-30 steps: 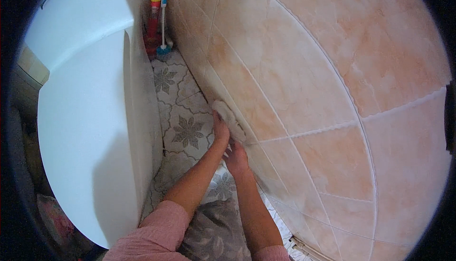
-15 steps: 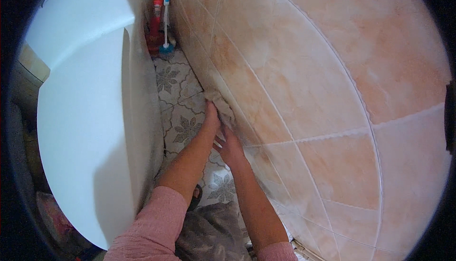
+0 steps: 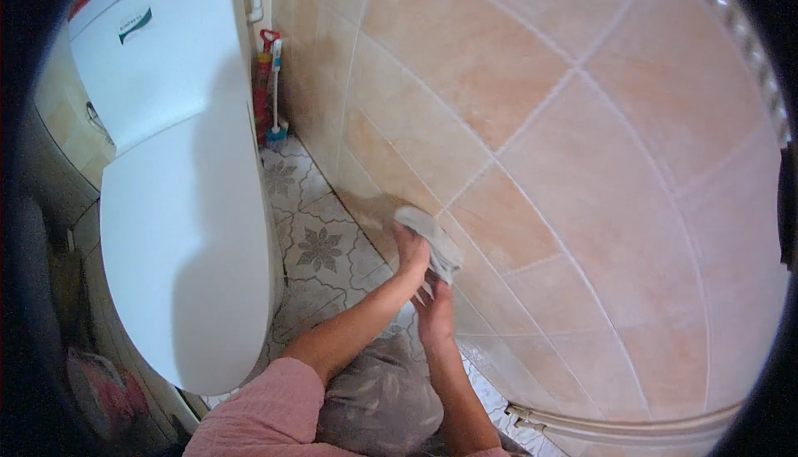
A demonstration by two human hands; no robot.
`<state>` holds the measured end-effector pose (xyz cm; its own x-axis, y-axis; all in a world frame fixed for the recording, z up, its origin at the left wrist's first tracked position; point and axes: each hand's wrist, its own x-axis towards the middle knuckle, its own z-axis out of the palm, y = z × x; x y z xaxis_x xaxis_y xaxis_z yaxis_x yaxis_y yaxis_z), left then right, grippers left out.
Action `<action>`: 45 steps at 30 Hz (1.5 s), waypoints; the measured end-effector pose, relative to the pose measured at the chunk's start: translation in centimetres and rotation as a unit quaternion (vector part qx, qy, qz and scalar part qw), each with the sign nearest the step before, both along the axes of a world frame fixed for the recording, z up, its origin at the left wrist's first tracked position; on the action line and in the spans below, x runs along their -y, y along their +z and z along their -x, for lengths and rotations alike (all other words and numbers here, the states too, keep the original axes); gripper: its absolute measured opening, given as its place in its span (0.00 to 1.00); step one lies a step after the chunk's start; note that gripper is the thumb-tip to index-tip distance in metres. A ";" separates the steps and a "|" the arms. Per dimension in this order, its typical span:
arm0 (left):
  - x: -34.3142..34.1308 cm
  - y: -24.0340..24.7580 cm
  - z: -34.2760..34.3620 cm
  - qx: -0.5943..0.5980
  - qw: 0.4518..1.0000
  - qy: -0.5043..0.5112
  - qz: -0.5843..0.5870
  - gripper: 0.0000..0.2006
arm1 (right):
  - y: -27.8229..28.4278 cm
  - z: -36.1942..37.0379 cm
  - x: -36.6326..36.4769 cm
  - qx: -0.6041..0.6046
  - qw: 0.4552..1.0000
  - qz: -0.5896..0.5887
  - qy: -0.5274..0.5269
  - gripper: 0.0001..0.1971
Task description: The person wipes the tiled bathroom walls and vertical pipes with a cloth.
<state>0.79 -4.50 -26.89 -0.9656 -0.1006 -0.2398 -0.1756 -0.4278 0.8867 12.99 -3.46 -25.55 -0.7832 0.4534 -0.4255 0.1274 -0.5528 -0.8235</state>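
1. Head view, hands: cloth [image 3: 430, 241], grey and folded, lies pressed against the tiled wall [image 3: 582, 166] under the left hand [image 3: 411, 256]. Its fingers lie together and flat on the cloth's lower end, so the rest of the cloth runs up and away from the fingertips, long axis slanting along the wall.
2. Head view, second hand: the right hand [image 3: 435, 314] sits just below the left, fingers spread against the wall and touching the cloth's trailing edge, or so it seems, since that spot is blurred. The left hand is the nearer one to the cloth's middle.
3. Head view, surface: the wall is peach tile with pale grout lines running diagonally, beyond the fingers on the right side.
4. Head view, room: patterned floor tiles [image 3: 320, 245] lie left of the fingers, then a white toilet [image 3: 179, 208] with its lid shut. A red-handled brush [image 3: 273, 91] stands in the far corner. A pale pipe [image 3: 615, 425] runs low along the wall.
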 end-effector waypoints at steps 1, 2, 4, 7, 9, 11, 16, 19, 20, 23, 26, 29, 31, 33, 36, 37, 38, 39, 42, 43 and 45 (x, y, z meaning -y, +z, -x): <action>-0.6 2.5 -2.0 0.029 0.997 -0.049 0.051 0.20 | 0.1 -2.1 -1.6 -0.025 0.999 -0.022 -0.030 0.21; -0.7 3.8 -3.5 0.018 0.997 -0.062 0.049 0.20 | 0.7 -3.7 -2.7 -0.052 0.996 -0.041 -0.056 0.20; -0.7 5.1 -5.4 -0.049 0.981 -0.162 0.093 0.19 | 4.3 -4.9 -3.6 -0.062 0.987 -0.070 -0.131 0.17; -0.9 10.1 -6.0 -0.148 0.955 -0.250 0.055 0.20 | 9.3 -7.3 -5.8 -0.115 0.970 -0.098 -0.190 0.17; -1.4 16.3 -8.1 -0.241 0.927 -0.283 0.048 0.20 | 13.4 -9.1 -7.2 -0.203 0.956 -0.110 -0.180 0.17; -2.1 22.3 -11.0 -0.374 0.891 -0.201 0.160 0.20 | 16.8 -11.7 -9.7 -0.261 0.928 -0.126 -0.233 0.17; -6.0 30.7 -14.4 -0.559 0.798 -0.098 0.202 0.20 | 27.0 -16.2 -10.7 -0.311 0.801 -0.323 -0.397 0.24; -7.9 31.3 -15.2 -0.677 0.700 -0.003 0.230 0.21 | 28.8 -17.3 -12.3 -0.224 0.665 -0.571 -0.426 0.27; -8.4 30.6 -15.1 -0.721 0.651 0.035 0.235 0.22 | 28.3 -17.3 -12.9 -0.208 0.644 -0.618 -0.401 0.27; -10.5 24.4 -16.8 -0.747 0.613 -0.029 0.254 0.20 | 23.3 -16.9 -14.7 -0.202 0.514 -0.746 -0.373 0.26; -11.8 20.8 -16.6 -0.791 0.557 -0.037 0.252 0.18 | 19.3 -16.9 -16.2 -0.142 0.427 -0.841 -0.301 0.25; -12.3 20.7 -16.3 -0.820 0.529 -0.010 0.217 0.18 | 18.9 -18.0 -17.4 -0.102 0.405 -0.860 -0.293 0.22; -12.1 23.5 -17.7 -0.814 0.530 -0.015 0.235 0.20 | 20.5 -19.3 -17.8 -0.060 0.370 -0.865 -0.334 0.21; -11.9 26.3 -19.5 -0.798 0.544 -0.038 0.258 0.20 | 22.4 -20.1 -18.1 -0.064 0.387 -0.841 -0.373 0.20; -11.9 28.2 -22.3 -0.777 0.553 -0.057 0.295 0.23 | 23.8 -21.4 -17.8 -0.098 0.462 -0.764 -0.438 0.19; -11.9 28.2 -23.4 -0.778 0.549 -0.107 0.284 0.25 | 24.0 -22.1 -17.6 -0.097 0.486 -0.729 -0.472 0.19; -11.9 27.9 -24.3 -0.777 0.545 -0.157 0.273 0.27 | 24.0 -22.9 -17.7 -0.096 0.507 -0.692 -0.505 0.19; -11.8 27.4 -24.2 -0.795 0.510 -0.161 0.285 0.31 | 23.9 -22.7 -17.7 -0.099 0.485 -0.703 -0.511 0.20; -12.9 24.6 -25.6 -0.784 0.500 -0.225 0.290 0.33 | 22.2 -24.4 -18.5 -0.083 0.485 -0.704 -0.512 0.18; -13.2 24.0 -25.6 -0.788 0.492 -0.214 0.301 0.37 | 22.4 -25.0 -18.7 -0.085 0.479 -0.704 -0.517 0.18; -13.1 23.3 -25.7 -0.792 0.493 -0.207 0.295 0.38 | 22.8 -25.9 -18.1 -0.091 0.557 -0.653 -0.506 0.17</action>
<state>26.50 8.63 -3.62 0.1381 0.5828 0.8008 0.9730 -0.2306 0.0001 38.87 14.68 -2.74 0.1769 0.5313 0.8285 0.1442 0.8187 -0.5558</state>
